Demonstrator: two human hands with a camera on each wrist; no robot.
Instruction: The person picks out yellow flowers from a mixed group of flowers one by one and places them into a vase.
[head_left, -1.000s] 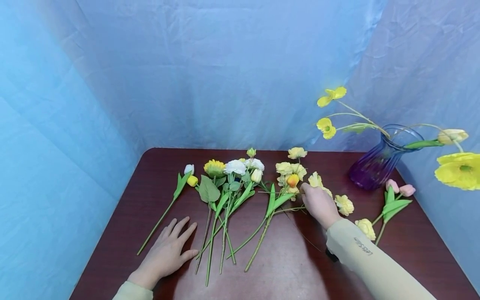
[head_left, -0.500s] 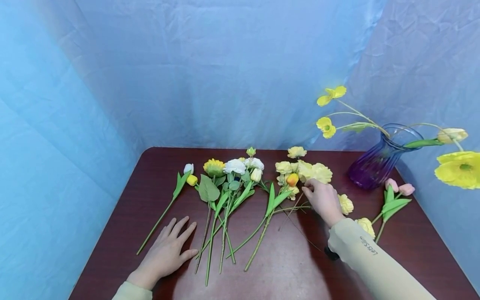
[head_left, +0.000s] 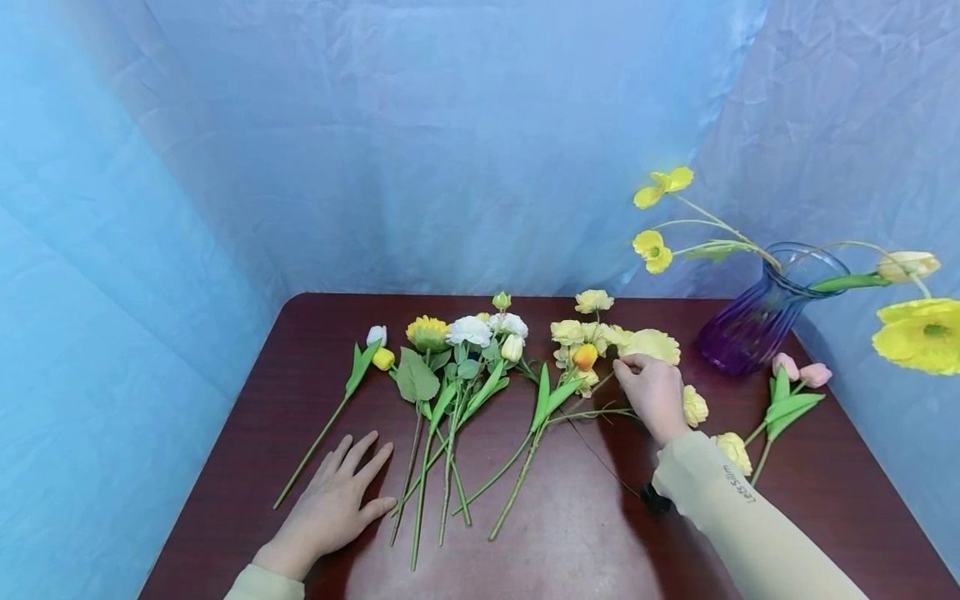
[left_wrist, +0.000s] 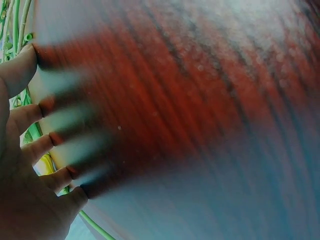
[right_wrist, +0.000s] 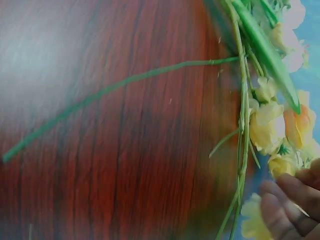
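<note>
Among the artificial flowers on the dark red table, my right hand [head_left: 651,396] pinches the thin stem of a large pale yellow flower [head_left: 654,344]. Its bloom shows just beyond the knuckles, and the stem slants down to the left. In the right wrist view, curled fingers [right_wrist: 287,200] appear at the lower right, by yellow blooms [right_wrist: 267,127]. An orange tulip [head_left: 585,357] lies just left of that hand. My left hand [head_left: 333,500] rests on the table with fingers spread, its thumb at the stem ends of a bunch holding a sunflower [head_left: 427,334] and white flowers [head_left: 470,332].
A blue-purple glass vase [head_left: 738,333] stands at the back right, with yellow poppies [head_left: 652,251] arching from it. Pink tulips [head_left: 813,375] lie in front of it. At the left lies a white tulip [head_left: 377,336]. A blue curtain [head_left: 450,150] hangs behind the table.
My right hand has shifted slightly, and the yellow flower it pinches has turned and moved to the right, its bloom now facing up. My left hand has stayed in place.
</note>
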